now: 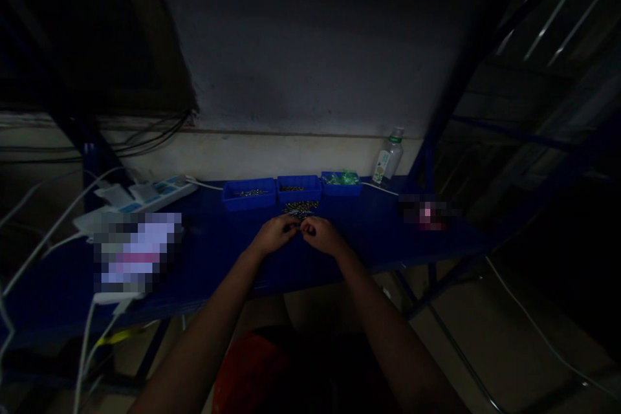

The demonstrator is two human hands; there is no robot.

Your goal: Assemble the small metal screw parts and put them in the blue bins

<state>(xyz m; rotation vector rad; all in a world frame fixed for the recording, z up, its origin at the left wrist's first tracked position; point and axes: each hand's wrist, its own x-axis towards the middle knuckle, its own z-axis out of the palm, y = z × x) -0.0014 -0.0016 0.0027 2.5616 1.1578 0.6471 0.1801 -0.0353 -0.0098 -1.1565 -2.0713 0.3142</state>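
My left hand [277, 234] and my right hand [321, 235] meet over the middle of the blue table [218, 252], fingertips almost touching. Both have their fingers bent into a pinch; whatever sits between them is too small and dark to make out. Just beyond the fingertips lies a loose pile of small metal parts [301, 207], some brassy and round, others thin and silvery. Behind the pile three blue bins stand in a row: the left bin [250, 204] holds silvery pieces, the middle bin [299, 196] brassy ones, the right bin [342, 191] clear green plastic.
A clear bottle [388, 160] stands at the back right against the wall. On the left are a white power strip [160, 193] with plugs and cables, and a blurred-out device [138, 252]. Another blurred-out reddish object [429, 215] lies at the right end. The light is dim.
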